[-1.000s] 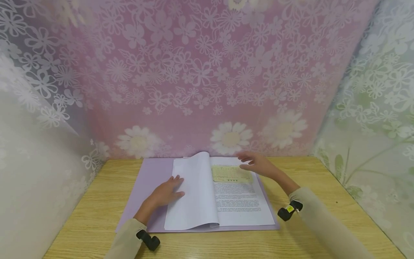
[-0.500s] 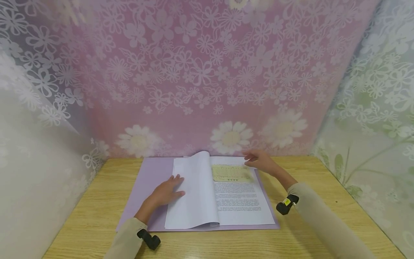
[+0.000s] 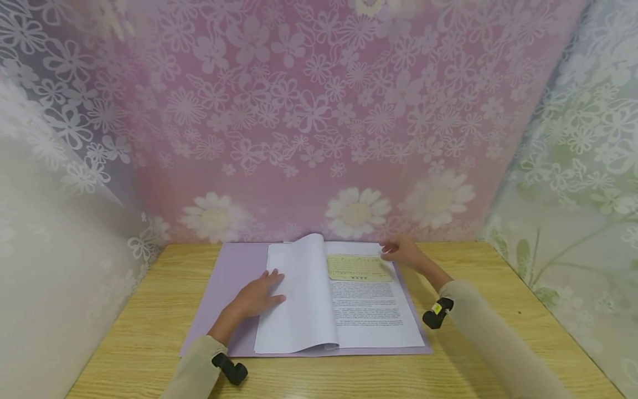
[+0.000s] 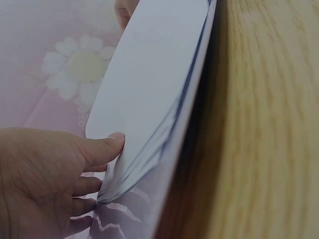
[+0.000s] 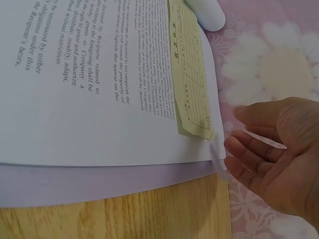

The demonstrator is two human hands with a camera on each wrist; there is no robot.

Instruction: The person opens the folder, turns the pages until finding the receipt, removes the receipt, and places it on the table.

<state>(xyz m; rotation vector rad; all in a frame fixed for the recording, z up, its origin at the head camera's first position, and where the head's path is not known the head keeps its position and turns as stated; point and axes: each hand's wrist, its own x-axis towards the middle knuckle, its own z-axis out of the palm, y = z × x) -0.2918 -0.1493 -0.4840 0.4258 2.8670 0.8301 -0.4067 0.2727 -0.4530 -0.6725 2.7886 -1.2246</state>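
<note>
A stack of white pages lies on an open lilac folder, and a turned leaf curls over to the left. My left hand rests on that leaf; in the left wrist view its thumb lies on the paper near the edges of several sheets. Across the top of the printed page lies a yellow bookmark, with a pale ribbon at its outer corner. Beside that corner is my right hand, fingers loosely bent and thumb apart from them. The ribbon passes close to its fingertips.
The folder sits on a wooden table, its far side near a pink flowered backdrop. Flowered panels also stand at left and right. Each sleeve carries a small black wrist camera.
My right hand has moved right and slightly down, from over the page's top to beside the bookmark's outer corner. The left hand has stayed on the turned leaf.
</note>
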